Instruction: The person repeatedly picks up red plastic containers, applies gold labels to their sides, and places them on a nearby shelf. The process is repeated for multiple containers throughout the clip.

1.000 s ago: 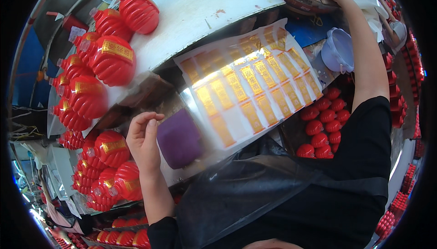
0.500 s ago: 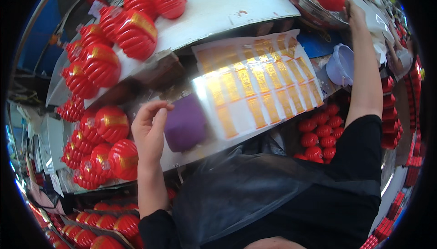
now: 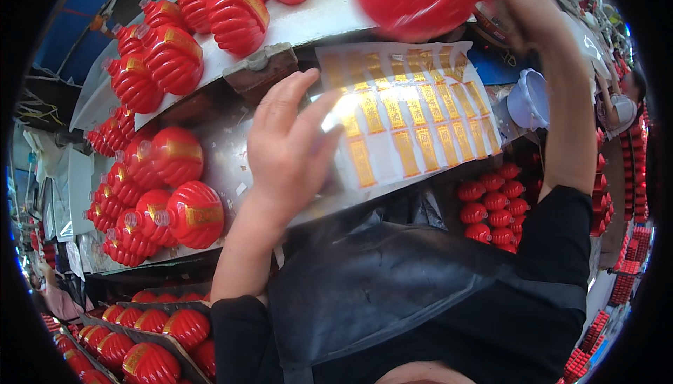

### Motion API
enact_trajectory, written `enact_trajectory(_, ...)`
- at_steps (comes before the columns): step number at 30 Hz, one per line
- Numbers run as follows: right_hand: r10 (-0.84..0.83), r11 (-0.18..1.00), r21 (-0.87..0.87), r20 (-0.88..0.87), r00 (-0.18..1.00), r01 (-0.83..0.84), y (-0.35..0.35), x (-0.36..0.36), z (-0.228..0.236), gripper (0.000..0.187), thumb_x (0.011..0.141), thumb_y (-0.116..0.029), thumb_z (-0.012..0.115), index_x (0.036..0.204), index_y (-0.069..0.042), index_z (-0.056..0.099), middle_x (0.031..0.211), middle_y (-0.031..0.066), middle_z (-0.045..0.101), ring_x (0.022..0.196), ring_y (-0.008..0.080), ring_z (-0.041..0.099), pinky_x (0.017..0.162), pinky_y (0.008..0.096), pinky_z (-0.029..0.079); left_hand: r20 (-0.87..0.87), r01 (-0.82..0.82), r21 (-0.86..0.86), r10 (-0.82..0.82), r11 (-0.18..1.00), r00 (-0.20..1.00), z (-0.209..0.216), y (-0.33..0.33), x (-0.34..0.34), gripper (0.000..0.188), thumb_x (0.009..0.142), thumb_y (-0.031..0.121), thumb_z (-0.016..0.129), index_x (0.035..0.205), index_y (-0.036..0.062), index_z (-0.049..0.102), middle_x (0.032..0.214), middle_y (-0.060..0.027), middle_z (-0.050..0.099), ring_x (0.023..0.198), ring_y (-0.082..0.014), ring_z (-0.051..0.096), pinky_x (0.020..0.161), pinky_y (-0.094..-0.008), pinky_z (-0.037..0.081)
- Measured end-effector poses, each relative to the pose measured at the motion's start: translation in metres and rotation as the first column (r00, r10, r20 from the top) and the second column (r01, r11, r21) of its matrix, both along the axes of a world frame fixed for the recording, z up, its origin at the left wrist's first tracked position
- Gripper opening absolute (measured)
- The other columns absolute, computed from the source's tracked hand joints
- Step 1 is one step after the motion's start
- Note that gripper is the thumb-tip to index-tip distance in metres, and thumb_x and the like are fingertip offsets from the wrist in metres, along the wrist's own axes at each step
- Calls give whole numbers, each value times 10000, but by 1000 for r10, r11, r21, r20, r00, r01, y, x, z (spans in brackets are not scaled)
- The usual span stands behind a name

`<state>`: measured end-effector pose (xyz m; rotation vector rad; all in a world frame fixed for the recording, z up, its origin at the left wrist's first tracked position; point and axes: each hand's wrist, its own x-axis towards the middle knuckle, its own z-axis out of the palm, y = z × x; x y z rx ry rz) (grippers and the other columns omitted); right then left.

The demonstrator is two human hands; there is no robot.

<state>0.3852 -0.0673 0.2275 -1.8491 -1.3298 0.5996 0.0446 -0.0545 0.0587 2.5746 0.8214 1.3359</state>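
My right hand (image 3: 519, 2) grips a red ribbed bottle (image 3: 417, 0) at its neck end, lying sideways over the white board (image 3: 336, 23). Motion blurs the bottle. My left hand (image 3: 287, 142) is raised with its fingers apart, beside the left edge of a white sheet of gold labels (image 3: 384, 173). Nothing shows between those fingers. Gaps on the sheet show bare backing where labels are absent. The purple pad seen earlier is hidden by my left hand and forearm.
Red bottles with gold labels (image 3: 196, 214) crowd the left side; more (image 3: 238, 19) stand on the white board. Boxes of red bottles (image 3: 151, 361) sit lower left, unlabelled ones (image 3: 496, 201) lower right. A lavender bucket (image 3: 527, 100) stands at right. Another person (image 3: 618, 107) is far right.
My right hand has brought the red bottle leftward from above the metal basin to over the board. The left hand has moved up and right toward the labels, its fingers spreading.
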Motion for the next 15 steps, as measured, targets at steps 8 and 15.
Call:
enact_trajectory(8, 695, 696, -178, -73, 715, -695, 62, -157, -108, 308, 997, -330, 643, 936, -29, 661, 791, 23, 622, 747, 97, 581, 667, 285, 499, 35, -141, -253, 155, 957, 987, -27, -12, -33, 898, 650, 236, 934, 1458, 119, 561, 1403, -209, 582, 1240, -408, 616, 1047, -479, 513)
enact_trajectory(15, 533, 837, -69, -120, 837, -543, 76, -170, -160, 619, 989, -455, 685, 1372, 22, 591, 1120, 146, 732, 1017, 193, 717, 874, 328, 569, 440, 254, -841, 332, 478, 834, -56, 23, -59, 855, 825, 200, 849, 1555, 38, 436, 1436, -171, 584, 1253, -225, 618, 1070, -375, 510)
